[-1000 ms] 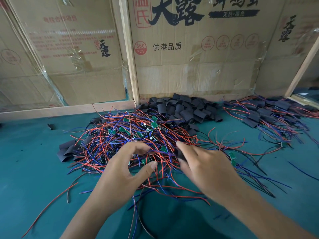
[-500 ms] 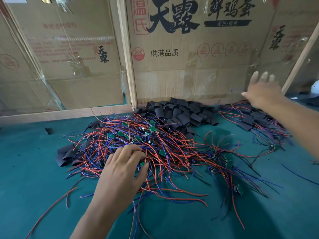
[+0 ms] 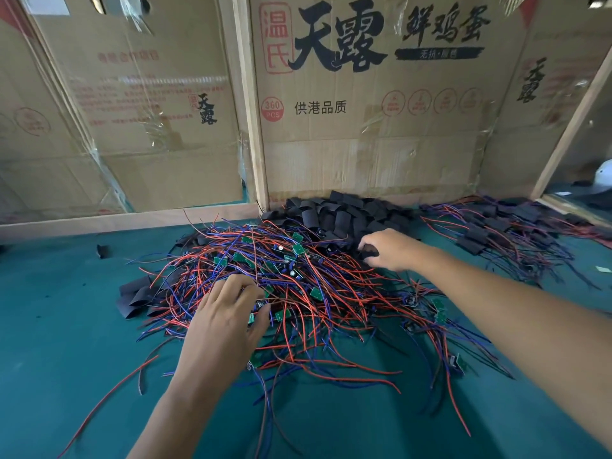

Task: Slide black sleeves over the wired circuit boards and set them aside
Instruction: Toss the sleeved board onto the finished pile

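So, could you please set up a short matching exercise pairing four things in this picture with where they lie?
Things:
1. heap of loose black sleeves
2. tangled pile of red and blue wired green circuit boards
3. finished boards already in black sleeves
4. single stray black sleeve

Places:
A. far right, near the wooden frame
B. alone on the green mat, far left
C. against the cardboard wall, centre back
D. middle of the mat, under the left hand

Pairs: 1-C, 2-D, 3-A, 4-B
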Motion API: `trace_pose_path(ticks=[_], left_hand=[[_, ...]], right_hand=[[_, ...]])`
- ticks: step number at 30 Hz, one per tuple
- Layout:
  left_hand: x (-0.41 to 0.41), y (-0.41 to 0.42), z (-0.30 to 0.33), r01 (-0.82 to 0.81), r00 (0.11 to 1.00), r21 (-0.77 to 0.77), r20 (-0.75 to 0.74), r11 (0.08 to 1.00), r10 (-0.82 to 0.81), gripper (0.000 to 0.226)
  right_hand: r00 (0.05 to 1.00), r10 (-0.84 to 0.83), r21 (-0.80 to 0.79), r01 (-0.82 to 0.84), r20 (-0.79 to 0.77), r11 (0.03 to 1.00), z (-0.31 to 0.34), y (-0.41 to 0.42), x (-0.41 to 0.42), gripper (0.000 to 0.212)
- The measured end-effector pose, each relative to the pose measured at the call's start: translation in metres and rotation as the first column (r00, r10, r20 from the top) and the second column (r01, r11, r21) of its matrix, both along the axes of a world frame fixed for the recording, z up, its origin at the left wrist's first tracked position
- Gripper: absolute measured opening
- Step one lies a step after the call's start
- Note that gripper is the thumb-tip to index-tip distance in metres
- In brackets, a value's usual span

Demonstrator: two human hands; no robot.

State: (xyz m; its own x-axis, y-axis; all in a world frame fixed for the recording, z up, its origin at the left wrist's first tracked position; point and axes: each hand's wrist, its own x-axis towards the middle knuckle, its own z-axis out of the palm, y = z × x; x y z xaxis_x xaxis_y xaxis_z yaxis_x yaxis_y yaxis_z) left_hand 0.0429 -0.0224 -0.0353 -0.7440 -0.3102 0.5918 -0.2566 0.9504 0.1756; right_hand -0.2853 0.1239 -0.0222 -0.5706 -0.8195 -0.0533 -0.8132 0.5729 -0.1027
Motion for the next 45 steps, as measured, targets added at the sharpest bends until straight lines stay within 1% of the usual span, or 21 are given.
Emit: trace_pose_path(ticks=[3,6,8,10,12,15,17,21,23,25,27,29,32,35,37,38,39,41,42,44,45], left_hand=[[-0.001,0.003,-0.001,0.021,1.0,0.007,0.008,1.0,-0.021,0.016],[0.0,0.004,0.0,0.017,1.0,0.042,0.024,0.999,-0.018,0.017],[0.001,0.009,0.004,0.03,0.999,0.078,0.027,0.997,-0.032,0.019],[0.001,0.019,0.009,0.065,0.997,0.113,0.03,0.991,-0.069,0.029],[0.0,0.038,0.011,0.12,0.99,0.134,0.055,0.984,-0.128,0.049],[-0.005,0.071,0.006,0.21,0.965,0.084,0.141,0.974,-0.22,0.069],[-0.008,0.085,0.001,0.248,0.946,0.073,0.197,0.966,-0.258,0.069],[-0.01,0.087,-0.005,0.249,0.929,0.149,0.242,0.957,-0.279,0.055],[-0.008,0.084,-0.006,0.254,0.928,0.2,0.224,0.946,-0.296,0.057],[-0.007,0.082,-0.005,0.259,0.927,0.272,0.201,0.927,-0.317,0.061],[-0.007,0.082,-0.003,0.278,0.926,0.302,0.169,0.912,-0.338,0.064],[-0.008,0.082,-0.002,0.292,0.929,0.301,0.139,0.908,-0.344,0.067],[-0.008,0.079,-0.002,0.311,0.932,0.283,0.096,0.907,-0.35,0.064],[-0.008,0.075,0.0,0.329,0.923,0.303,0.096,0.895,-0.372,0.066],[-0.006,0.064,0.006,0.346,0.896,0.342,0.154,0.874,-0.415,0.074],[-0.003,0.054,0.01,0.331,0.885,0.37,0.197,0.868,-0.421,0.071],[0.001,0.042,0.014,0.302,0.884,0.386,0.228,0.871,-0.408,0.057],[0.012,0.016,0.023,0.197,0.92,0.368,0.25,0.909,-0.301,0.016],[0.017,0.006,0.025,0.111,0.936,0.365,0.274,0.924,-0.221,0.008],[0.024,-0.004,0.024,-0.042,0.918,0.352,0.383,0.935,-0.103,0.014],[0.025,-0.004,0.023,-0.081,0.895,0.354,0.437,0.932,-0.088,0.014]], right_hand=[[0.994,-0.098,-0.086,0.094,-0.045,0.992,-0.002,0.009,0.002,0.024],[0.937,-0.344,-0.284,0.315,-0.056,0.906,0.006,0.023,0.012,0.021],[0.922,-0.375,-0.518,0.369,0.098,0.772,0.013,0.035,0.034,0.016],[0.919,-0.187,-0.645,0.378,0.346,0.664,0.014,0.046,0.074,0.011],[0.867,0.051,-0.642,0.327,0.496,0.693,0.006,0.054,0.121,0.006],[0.738,0.234,-0.617,0.297,0.632,0.729,-0.009,0.063,0.172,0.005],[0.688,0.266,-0.606,0.312,0.676,0.732,-0.013,0.067,0.186,0.019],[0.563,0.335,-0.575,0.326,0.755,0.75,-0.018,0.072,0.186,0.014],[0.42,0.391,-0.548,0.372,0.819,0.749,-0.019,0.073,0.184,0.023],[0.215,0.442,-0.491,0.416,0.871,0.765,-0.021,0.075,0.181,0.03],[0.039,0.482,-0.457,0.391,0.876,0.799,-0.023,0.077,0.179,0.039],[-0.042,0.497,-0.448,0.372,0.867,0.813,-0.023,0.077,0.178,0.048],[-0.113,0.521,-0.442,0.397,0.846,0.804,-0.021,0.077,0.178,0.051],[-0.135,0.53,-0.44,0.409,0.837,0.799,-0.02,0.076,0.18,0.053],[-0.109,0.544,-0.45,0.44,0.832,0.777,-0.02,0.074,0.18,0.056],[-0.084,0.552,-0.457,0.466,0.83,0.758,-0.02,0.074,0.179,0.058],[-0.054,0.558,-0.463,0.496,0.828,0.735,-0.02,0.073,0.178,0.06],[-0.008,0.571,-0.476,0.543,0.821,0.692,-0.019,0.073,0.176,0.062],[0.001,0.574,-0.477,0.556,0.819,0.68,-0.02,0.073,0.175,0.06],[0.012,0.565,-0.469,0.573,0.825,0.672,-0.021,0.073,0.174,0.051],[0.022,0.554,-0.463,0.578,0.832,0.672,-0.022,0.073,0.174,0.045]])
